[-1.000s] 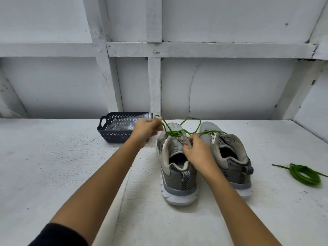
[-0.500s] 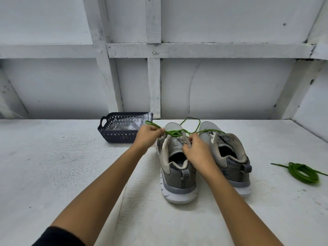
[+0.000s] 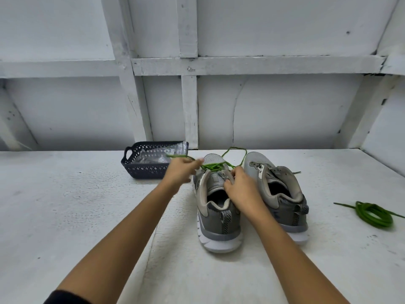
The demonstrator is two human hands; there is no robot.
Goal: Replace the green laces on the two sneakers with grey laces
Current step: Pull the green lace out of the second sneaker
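Two grey sneakers stand side by side, heels toward me. The left sneaker (image 3: 215, 218) still carries a green lace (image 3: 213, 166) through its front eyelets, with a loop trailing behind the toes. My left hand (image 3: 183, 172) pinches one end of that lace at the sneaker's left side. My right hand (image 3: 238, 187) grips the sneaker's tongue and right eyelet flap. The right sneaker (image 3: 278, 194) has no lace. A coiled green lace (image 3: 373, 213) lies on the surface at the right.
A dark perforated basket (image 3: 140, 170) holding clear plastic packets stands at the back left, beside my left hand. A white panelled wall with beams closes the back. The white surface slopes up into a wall at the far right.
My left hand has come down and toward the sneaker with the lace end, so the end now points left over the basket. My right hand stays on the tongue.
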